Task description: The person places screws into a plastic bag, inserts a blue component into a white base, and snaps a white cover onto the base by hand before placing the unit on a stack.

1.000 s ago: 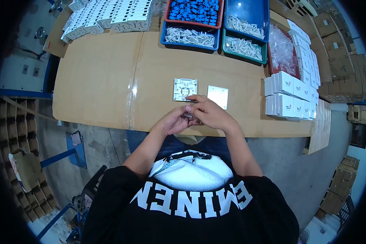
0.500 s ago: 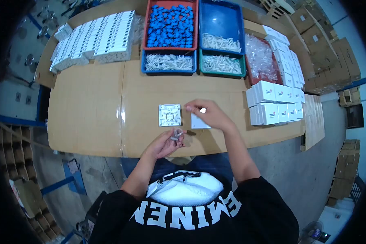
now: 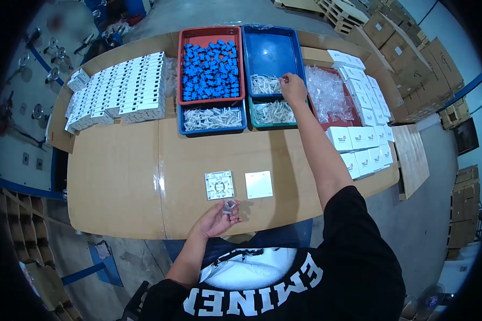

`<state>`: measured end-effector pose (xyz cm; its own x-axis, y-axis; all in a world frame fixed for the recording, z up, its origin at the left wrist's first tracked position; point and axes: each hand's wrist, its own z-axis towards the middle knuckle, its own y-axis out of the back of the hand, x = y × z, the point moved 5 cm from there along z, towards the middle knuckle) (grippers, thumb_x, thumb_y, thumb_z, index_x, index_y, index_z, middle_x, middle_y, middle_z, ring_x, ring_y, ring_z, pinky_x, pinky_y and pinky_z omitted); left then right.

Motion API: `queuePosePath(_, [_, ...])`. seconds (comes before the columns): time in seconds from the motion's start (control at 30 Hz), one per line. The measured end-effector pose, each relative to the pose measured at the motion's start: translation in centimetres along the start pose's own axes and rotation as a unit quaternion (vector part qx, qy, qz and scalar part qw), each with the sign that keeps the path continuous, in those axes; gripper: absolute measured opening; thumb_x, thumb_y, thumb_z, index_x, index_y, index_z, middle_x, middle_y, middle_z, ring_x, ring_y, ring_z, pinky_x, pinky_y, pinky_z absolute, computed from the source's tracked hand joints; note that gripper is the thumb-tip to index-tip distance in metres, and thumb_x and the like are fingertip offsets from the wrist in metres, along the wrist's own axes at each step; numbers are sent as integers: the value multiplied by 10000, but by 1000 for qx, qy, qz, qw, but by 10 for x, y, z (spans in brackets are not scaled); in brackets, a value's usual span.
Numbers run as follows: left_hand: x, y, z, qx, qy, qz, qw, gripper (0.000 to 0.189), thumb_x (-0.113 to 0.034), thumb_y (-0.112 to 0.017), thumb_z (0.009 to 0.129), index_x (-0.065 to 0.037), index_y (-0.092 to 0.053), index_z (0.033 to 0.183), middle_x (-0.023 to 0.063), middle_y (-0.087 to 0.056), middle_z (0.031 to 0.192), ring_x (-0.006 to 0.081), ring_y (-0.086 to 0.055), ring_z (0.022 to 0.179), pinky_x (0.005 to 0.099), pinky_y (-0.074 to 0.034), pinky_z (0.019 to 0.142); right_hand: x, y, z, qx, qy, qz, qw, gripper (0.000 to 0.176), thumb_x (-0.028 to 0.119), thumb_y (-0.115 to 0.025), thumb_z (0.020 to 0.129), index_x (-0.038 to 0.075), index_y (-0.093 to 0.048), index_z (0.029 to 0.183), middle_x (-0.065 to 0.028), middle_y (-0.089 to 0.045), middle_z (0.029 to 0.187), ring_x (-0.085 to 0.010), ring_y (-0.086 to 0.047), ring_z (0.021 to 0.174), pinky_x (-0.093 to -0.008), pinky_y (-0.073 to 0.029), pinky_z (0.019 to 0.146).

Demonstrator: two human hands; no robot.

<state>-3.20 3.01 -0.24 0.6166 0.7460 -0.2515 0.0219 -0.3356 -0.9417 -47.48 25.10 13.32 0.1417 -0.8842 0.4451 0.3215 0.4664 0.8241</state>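
Observation:
My left hand [image 3: 217,220] is at the front of the table, palm up, its fingers curled round a small clear plastic piece [image 3: 229,206]. Just beyond it lies a square white plate with a ring-shaped centre [image 3: 219,185]. A plain white square plate [image 3: 258,184] rests to the right of that one. My right hand [image 3: 293,90] reaches far forward over the right edge of the blue tray [image 3: 271,51], beside its small white parts [image 3: 264,84]. Its fingertips are pinched together; what is between them is too small to make out.
A red tray [image 3: 185,40] holds blue parts. White pieces fill a lower blue tray [image 3: 214,129] and a green tray [image 3: 276,125]. Clear plastic bags [image 3: 331,95] sit farther right, near stacked white boxes [image 3: 356,139]. Rows of white boxes [image 3: 128,88] stand at the left.
My right hand has gone from the plain white plate forward to the blue tray, leaving that plate uncovered. My left hand keeps the clear piece. The camera view has tilted up.

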Motion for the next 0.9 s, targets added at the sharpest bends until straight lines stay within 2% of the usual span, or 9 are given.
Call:
queuePosePath(0.07, [-1,2,1,-3,-1,0,1000,589,-506,-517,1072,-32,-553,1419,54,-601,1034,201,-581,933,455,-434,1092,3,-9,9,-3,-1,-8,1000,267,307,-733,934,88,-774,1080,-147,-755,1023,-352,-729,986,-470,-572,843])
queuePosePath(0.13, [-1,1,1,30,9,-36,999,592,-470,-577,1060,-2,-553,1421,69,-648,1073,196,-624,1075,444,-439,1115,4,-20,14,-6,-3,-16,1000,277,331,-736,930,100,-781,1076,-143,-746,1039,-355,-722,997,-477,-570,847])
queuePosePath(0.33, [-1,7,1,24,13,-46,999,583,-462,-559,1071,6,-556,1418,73,-649,1068,188,-624,978,434,-445,1109,-4,-30,18,-20,-24,-14,999,212,302,-727,925,138,-804,1036,-135,-736,1069,-361,-715,1013,-481,-569,851])
queuePosePath(0.43, [-3,3,2,27,17,-49,998,584,-461,-553,1074,11,-555,1418,73,-650,1073,186,-623,968,432,-445,1105,-12,-18,16,-62,-24,15,998,216,283,-690,940,150,-803,1067,-136,-741,1040,-370,-712,970,-491,-575,853])
queuePosePath(0.53, [0,5,5,29,20,-59,998,588,-466,-541,1077,16,-556,1414,76,-654,1092,183,-624,976,425,-449,1096,-19,-8,0,-76,16,99,992,241,248,-716,924,122,-811,1106,-150,-778,981,-351,-733,842,-462,-581,783])
queuePosePath(0.6, [6,11,1,13,12,-81,997,590,-470,-531,1081,19,-557,1411,78,-657,1105,183,-625,980,420,-451,1090,-18,-5,-28,-3,10,266,964,231,192,-743,922,68,-815,1103,-121,-797,892,-223,-709,695,-364,-566,688])
queuePosePath(0.67, [5,14,3,6,18,-79,997,593,-480,-502,1091,23,-566,1397,86,-671,1112,183,-628,982,403,-462,1066,14,17,-84,109,-77,390,911,192,144,-760,927,35,-814,1076,-50,-776,840,-90,-641,697,-261,-526,666])
queuePosePath(0.73, [5,15,4,-12,6,-65,998,609,-508,-485,1088,14,-574,1389,86,-673,1081,196,-624,970,424,-457,1069,31,25,-142,204,-94,379,898,191,124,-740,947,15,-799,1092,-7,-750,852,-41,-583,699,-214,-491,654])
queuePosePath(0.9, [0,3,4,-14,4,-20,1000,610,-524,-455,1096,-1,-573,1389,93,-690,1099,195,-647,1004,462,-471,1082,68,25,-281,310,-76,469,824,203,82,-753,919,16,-776,1110,3,-746,904,-35,-564,701,-225,-462,627])
